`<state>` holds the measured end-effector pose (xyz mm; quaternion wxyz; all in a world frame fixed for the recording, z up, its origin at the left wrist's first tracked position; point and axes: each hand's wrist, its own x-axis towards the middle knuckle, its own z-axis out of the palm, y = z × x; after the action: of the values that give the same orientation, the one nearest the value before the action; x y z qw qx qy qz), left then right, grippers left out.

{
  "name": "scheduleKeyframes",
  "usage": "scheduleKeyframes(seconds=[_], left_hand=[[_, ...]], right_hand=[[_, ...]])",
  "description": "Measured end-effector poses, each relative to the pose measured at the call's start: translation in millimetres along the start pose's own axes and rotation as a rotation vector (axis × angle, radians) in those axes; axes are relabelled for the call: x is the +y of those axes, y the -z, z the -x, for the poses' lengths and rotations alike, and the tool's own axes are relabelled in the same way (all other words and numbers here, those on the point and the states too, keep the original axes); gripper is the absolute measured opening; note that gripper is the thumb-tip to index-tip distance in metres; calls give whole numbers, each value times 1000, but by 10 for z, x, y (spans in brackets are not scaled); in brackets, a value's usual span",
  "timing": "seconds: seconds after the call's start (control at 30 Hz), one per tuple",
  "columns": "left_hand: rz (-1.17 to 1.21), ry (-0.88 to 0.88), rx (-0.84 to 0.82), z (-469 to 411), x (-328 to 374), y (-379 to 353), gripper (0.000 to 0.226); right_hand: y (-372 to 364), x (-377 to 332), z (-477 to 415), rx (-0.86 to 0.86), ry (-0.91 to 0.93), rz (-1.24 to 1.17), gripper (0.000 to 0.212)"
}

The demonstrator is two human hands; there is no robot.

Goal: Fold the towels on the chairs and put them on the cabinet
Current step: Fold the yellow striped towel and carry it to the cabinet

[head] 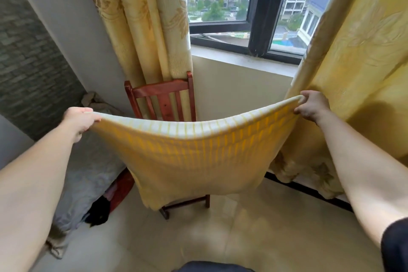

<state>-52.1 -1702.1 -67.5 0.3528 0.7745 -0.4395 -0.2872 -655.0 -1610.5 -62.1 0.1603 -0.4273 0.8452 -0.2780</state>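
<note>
Towel (194,157) hangs spread between left hand (80,120) and right hand (312,106)

- Window (254,6), dark frame, at 12 o'clock, daylit apartment blocks outside.
- Yellow curtains: one (143,17) at 11 o'clock, one (364,62) at 2 o'clock.
- Grey brick-pattern wall (28,62) at 9 o'clock.
- Glossy pale tile floor (242,227) at 6 o'clock.

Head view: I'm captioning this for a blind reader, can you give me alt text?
Two bare hands, left hand and right hand, hold a yellow striped towel stretched wide by its top corners, hanging in front of a red wooden chair. Behind are yellow curtains and a window.
</note>
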Motion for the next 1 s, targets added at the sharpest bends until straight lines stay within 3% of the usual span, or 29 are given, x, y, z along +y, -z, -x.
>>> scheduleKeyframes(seconds=[0.1,0.2,0.27,0.37,0.63,0.8,0.9,1.0], left_hand=[[-276,-106,-75,77,77,-57,52],[-623,-239,-95,138,112,-134,34],[-731,-313,-35,189,110,-209,13],[-759,-319,56,187,29,-323,24],[-610,-189,96,286,-124,-371,43],[-470,-31,91,450,67,-653,75],[-301,31,22,480,156,-873,79],[-261,-59,7,557,312,-1013,59]], right_hand=[[-97,-73,30,14,115,231,67],[-218,-56,53,19,234,388,46],[-252,-35,86,64,313,492,32],[-210,13,92,141,349,567,25],[-84,120,18,243,-45,439,46],[-213,-117,-44,3,-200,62,72],[-387,-335,-30,-187,-162,-230,45],[-495,-522,74,-461,-46,-349,33]])
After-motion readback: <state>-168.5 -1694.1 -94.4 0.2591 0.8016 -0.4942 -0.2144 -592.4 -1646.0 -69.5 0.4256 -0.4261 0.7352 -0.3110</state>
